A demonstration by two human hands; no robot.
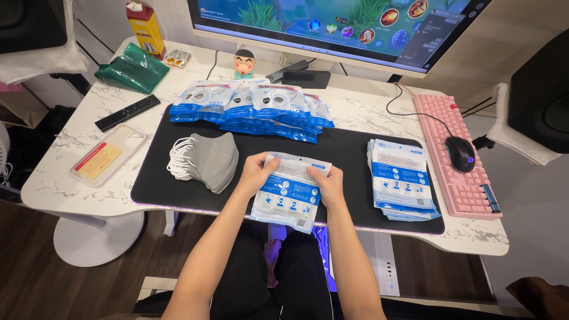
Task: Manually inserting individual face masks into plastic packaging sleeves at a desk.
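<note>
A blue-and-white mask packet [287,193] lies back side up at the front edge of the black desk mat [344,148]. My left hand [255,172] grips its left upper edge. My right hand [328,184] grips its right upper edge. A stack of loose grey face masks [207,160] sits just left of my left hand. Right of my right hand lies a pile of flat blue-and-white packets [402,178]. Behind, a spread heap of packets with masks inside [255,106] covers the mat's far edge.
A pink keyboard [459,154] with a black mouse [461,153] on it lies at the right. A clear phone case [109,155], black remote [127,112], green pouch [133,68] and yellow box [145,26] sit left. A monitor [332,26] and small figurine [243,63] stand behind.
</note>
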